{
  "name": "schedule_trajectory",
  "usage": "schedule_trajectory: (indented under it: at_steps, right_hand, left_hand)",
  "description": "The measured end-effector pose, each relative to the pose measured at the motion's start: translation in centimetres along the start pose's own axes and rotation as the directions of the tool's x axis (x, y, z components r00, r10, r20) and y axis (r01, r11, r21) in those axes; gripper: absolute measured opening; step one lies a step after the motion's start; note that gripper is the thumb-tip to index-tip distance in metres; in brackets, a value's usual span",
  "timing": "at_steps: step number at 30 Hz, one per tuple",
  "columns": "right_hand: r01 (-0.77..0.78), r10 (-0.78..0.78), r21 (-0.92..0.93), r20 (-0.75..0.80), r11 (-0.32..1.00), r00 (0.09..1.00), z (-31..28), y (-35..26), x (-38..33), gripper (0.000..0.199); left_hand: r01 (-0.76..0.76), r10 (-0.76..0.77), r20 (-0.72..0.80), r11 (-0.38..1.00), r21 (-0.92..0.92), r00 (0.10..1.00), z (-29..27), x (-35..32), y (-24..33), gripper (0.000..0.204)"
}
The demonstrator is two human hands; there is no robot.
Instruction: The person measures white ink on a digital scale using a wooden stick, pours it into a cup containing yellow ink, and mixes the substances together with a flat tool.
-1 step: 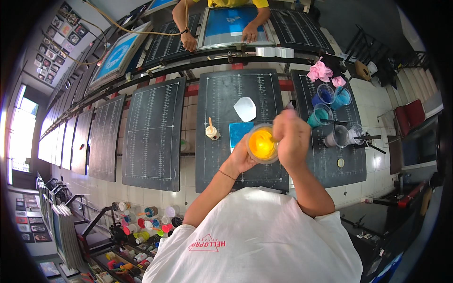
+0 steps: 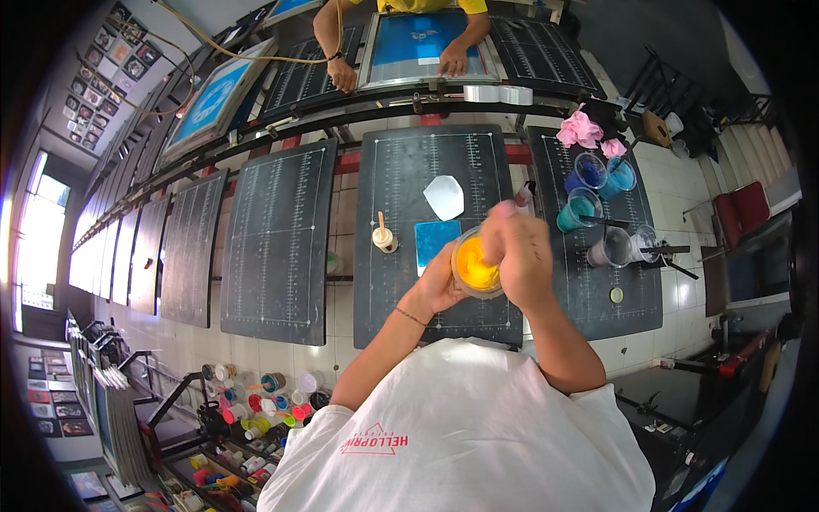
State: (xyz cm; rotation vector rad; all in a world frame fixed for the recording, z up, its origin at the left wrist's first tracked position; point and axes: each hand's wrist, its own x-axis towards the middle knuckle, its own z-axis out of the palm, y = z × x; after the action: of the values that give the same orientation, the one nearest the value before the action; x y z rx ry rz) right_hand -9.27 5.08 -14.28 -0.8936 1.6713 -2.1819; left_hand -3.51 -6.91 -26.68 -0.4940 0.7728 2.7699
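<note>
My left hand point(image 2: 437, 283) is wrapped round a clear plastic cup point(image 2: 461, 288) of thick yellow ink point(image 2: 478, 263), its mouth tilted up at me. Over the cup's right rim my right hand point(image 2: 522, 256) is closed in a fist, smeared by motion; whatever it grips is hidden behind the fingers. Beyond the cup a blue square point(image 2: 437, 239) lies on the black platen point(image 2: 401, 299). Farther off on that platen is a white cut piece point(image 2: 444, 198). A small jar point(image 2: 385, 241) of cream paste with a wooden stick stands to the left.
On the right platen stand cups of blue ink point(image 2: 589, 171) and teal ink point(image 2: 579, 211), a greyish cup point(image 2: 609, 248), and crumpled pink paper point(image 2: 579, 130). Across the rail, a co-worker's hands point(image 2: 453, 59) rest by a blue screen frame point(image 2: 418, 43). Several ink pots point(image 2: 273, 382) crowd the lower left.
My right fist has shifted slightly left and down over the cup's mouth, covering more of the yellow ink. The left hand and cup have barely moved.
</note>
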Motion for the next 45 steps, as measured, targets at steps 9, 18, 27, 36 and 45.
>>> schedule_trajectory:
  at_steps: [9, 18, 27, 36, 45]
  right_hand:
    - [-0.091, 0.023, 0.298, 0.224, 0.950, 0.974, 0.6, -0.1, -0.2, 0.048]
    - [0.146, -0.160, 0.151, 0.081, 0.978, 0.984, 0.0, 0.0, -0.4, 0.046]
    - [0.199, -0.199, 0.032, -0.024, 0.979, 0.980, -0.7, -0.2, 0.0, 0.046]
    - [0.363, -0.363, -0.059, 0.013, 0.930, 0.932, -1.0, 0.1, 0.1, 0.043]
    - [0.110, -0.112, -0.035, -0.084, 0.993, 0.990, -0.2, 0.3, 0.4, 0.050]
  left_hand:
    - [0.001, -0.004, 0.069, 1.000, 0.031, 0.998, -1.5, 0.6, -1.0, 0.037]
    - [0.001, 0.001, -0.079, 1.000, 0.024, 0.997, 1.3, -0.5, -0.3, 0.040]
    - [-0.035, 0.032, 0.050, 0.999, 0.042, 0.998, -0.4, 0.1, -0.1, 0.041]
    - [-0.042, 0.038, 0.066, 0.998, 0.053, 0.997, -0.4, 0.0, 0.3, 0.053]
    - [0.098, -0.054, 0.364, 0.990, -0.104, 0.930, -3.4, 0.8, -0.2, 0.048]
